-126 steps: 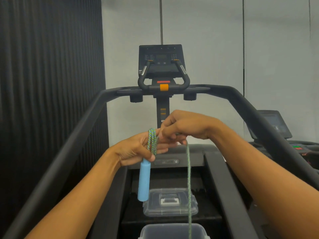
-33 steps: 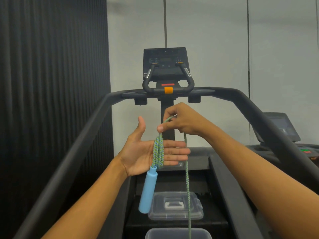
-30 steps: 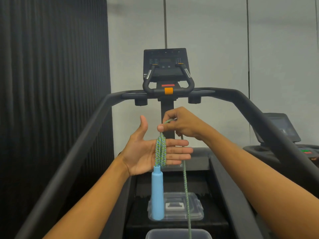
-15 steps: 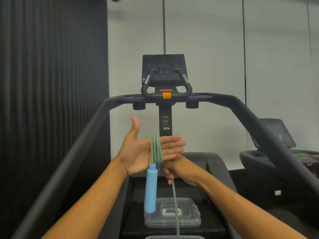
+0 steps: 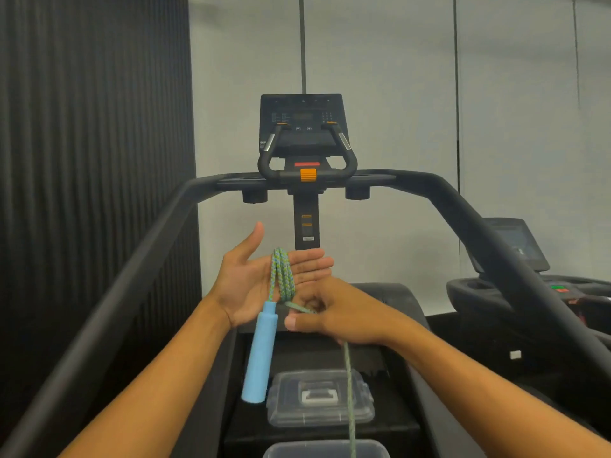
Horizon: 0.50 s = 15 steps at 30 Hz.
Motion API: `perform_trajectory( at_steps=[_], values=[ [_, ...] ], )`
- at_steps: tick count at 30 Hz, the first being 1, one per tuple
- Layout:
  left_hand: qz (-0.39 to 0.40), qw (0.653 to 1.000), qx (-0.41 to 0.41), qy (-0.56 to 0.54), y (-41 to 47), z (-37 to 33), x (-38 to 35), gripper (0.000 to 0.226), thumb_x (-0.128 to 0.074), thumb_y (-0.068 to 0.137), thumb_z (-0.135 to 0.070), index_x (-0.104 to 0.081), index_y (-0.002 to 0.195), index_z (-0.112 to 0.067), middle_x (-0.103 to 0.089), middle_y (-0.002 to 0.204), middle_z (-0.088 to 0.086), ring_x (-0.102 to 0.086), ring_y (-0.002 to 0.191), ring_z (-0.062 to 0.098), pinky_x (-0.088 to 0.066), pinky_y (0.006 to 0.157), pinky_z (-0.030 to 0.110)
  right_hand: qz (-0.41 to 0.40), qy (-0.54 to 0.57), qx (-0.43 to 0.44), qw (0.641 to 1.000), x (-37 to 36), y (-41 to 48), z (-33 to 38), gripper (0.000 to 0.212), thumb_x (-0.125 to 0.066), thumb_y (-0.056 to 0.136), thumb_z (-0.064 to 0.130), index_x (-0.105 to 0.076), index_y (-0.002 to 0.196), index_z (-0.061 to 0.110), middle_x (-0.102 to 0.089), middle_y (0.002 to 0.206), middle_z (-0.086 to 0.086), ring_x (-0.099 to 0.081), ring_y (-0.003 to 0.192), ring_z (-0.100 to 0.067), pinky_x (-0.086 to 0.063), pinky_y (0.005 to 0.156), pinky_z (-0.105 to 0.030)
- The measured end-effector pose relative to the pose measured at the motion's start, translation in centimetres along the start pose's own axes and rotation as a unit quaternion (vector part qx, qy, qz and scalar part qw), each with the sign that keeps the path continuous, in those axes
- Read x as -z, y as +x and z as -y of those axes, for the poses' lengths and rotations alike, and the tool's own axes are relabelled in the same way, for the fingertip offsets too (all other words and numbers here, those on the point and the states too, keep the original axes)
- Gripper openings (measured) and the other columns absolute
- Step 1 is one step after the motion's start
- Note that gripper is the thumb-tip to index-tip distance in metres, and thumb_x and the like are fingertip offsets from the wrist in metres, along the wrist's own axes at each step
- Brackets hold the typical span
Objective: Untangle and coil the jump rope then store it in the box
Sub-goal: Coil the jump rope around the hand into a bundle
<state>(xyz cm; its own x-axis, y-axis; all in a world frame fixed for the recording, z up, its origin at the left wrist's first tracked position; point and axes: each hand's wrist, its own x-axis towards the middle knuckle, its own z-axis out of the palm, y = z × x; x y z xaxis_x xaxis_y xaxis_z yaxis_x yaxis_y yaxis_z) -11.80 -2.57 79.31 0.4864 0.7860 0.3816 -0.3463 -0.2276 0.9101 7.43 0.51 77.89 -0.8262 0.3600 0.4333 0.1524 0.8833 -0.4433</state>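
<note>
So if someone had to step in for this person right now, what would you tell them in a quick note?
Left hand: open and flat, a few turns of rope looped around its fingers, the blue handle dangling below.
Right hand: pinching the rope's loose end, which trails down towards the box.
The clear lid lies beyond the box on the treadmill.
Done: the first loops.
Left: wind the remaining rope, place the coil in the box.

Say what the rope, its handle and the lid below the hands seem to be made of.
Rope: braided fibre cord, green and blue flecks, matte weave showing.
Handle: probably foam or soft plastic; pale blue, matte, no shine.
Lid: clear plastic, glossy; the dark surface shows through it.
</note>
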Motion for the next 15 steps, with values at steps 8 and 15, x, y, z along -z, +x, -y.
perform_trajectory(
  at_steps=[8, 15],
  values=[
    [-0.034, 0.999, 0.006, 0.024, -0.2, 1.4, -0.1, 0.104, -0.025, 0.088, -0.082, -0.047, 0.145, 0.002, -0.053, 0.146, 0.021, -0.056, 0.129, 0.034, -0.037, 0.115, 0.048, -0.009, -0.036, 0.004, 0.999, 3.9, 2.1, 2.3, 0.015, -0.072, 0.089, 0.020, -0.073, 0.083, 0.007, -0.059, 0.061, -0.003, -0.047, 0.052, -0.007, -0.040, 0.054, -0.019],
    [-0.016, 0.999, 0.022, 0.023, -0.1, 1.0, -0.3, 0.112, -0.025, 0.085, -0.085, -0.044, 0.145, 0.007, -0.041, 0.150, 0.035, -0.039, 0.142, 0.047, -0.027, 0.121, 0.052, -0.029, -0.126, 0.008, 0.992, 5.6, 4.4, 3.0, 0.018, -0.074, 0.088, 0.027, -0.075, 0.082, 0.010, -0.065, 0.067, -0.004, -0.053, 0.059, -0.008, -0.044, 0.059, -0.023]
  ],
)
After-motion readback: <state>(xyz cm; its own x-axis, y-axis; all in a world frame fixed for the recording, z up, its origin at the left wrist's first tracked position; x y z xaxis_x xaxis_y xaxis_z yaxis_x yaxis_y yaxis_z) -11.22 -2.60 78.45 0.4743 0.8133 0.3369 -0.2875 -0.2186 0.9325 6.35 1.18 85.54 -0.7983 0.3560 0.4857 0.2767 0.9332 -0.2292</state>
